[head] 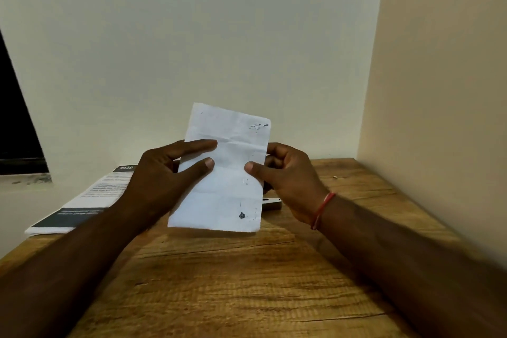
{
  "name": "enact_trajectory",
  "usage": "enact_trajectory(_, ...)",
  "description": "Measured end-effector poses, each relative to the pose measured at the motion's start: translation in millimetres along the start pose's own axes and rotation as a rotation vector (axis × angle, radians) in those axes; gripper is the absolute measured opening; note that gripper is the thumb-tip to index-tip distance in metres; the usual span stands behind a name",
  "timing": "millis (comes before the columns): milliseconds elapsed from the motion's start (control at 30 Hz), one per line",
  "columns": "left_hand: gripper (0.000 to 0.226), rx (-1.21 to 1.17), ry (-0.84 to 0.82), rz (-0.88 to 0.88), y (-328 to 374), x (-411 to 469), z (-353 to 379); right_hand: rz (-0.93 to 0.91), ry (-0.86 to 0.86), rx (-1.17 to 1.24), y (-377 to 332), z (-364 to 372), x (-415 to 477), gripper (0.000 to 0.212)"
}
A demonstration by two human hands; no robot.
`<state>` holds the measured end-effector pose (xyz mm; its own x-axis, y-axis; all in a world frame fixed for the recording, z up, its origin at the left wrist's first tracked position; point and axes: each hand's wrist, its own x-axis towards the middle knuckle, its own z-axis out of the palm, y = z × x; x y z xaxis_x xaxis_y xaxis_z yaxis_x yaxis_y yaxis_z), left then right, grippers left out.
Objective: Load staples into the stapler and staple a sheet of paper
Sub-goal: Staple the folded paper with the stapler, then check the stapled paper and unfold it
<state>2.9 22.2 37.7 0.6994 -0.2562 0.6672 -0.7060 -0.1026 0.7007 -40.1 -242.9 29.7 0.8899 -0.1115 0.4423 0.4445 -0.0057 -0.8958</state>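
Left fingers: the left hand (162,175) pinches the paper (227,173) at its left edge, thumb and forefinger lying on its front.
Right fingers: the right hand (288,181) pinches the right edge, thumb in front.
Paper: white, creased, ink-smudged, held upright above the surface (233,282).
Surface: wooden, with a printed leaflet (90,200) at the left, against a pale wall (247,35).

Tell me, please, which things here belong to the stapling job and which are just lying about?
For the job: creased sheet of paper, pinched by the left hand and right hand; grey metal object behind it, probably the stapler, mostly hidden.
Lying about: printed leaflet; tiny brass-coloured bit on the wooden table.
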Motion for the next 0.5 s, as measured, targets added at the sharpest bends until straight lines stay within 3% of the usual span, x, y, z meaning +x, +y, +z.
enact_trajectory(233,0.047,0.191,0.062,0.010,10,-1,5,-0.132,0.019,-0.178,-1,7,-2,0.041)
enact_trajectory(367,0.069,0.293,0.116,-0.010,13,-1,7,-0.081,-0.015,-0.275,2,8,-3,0.064)
enact_trajectory(500,0.093,0.440,0.117,-0.010,11,-2,12,-0.073,-0.019,-0.307,7,8,-1,0.058)
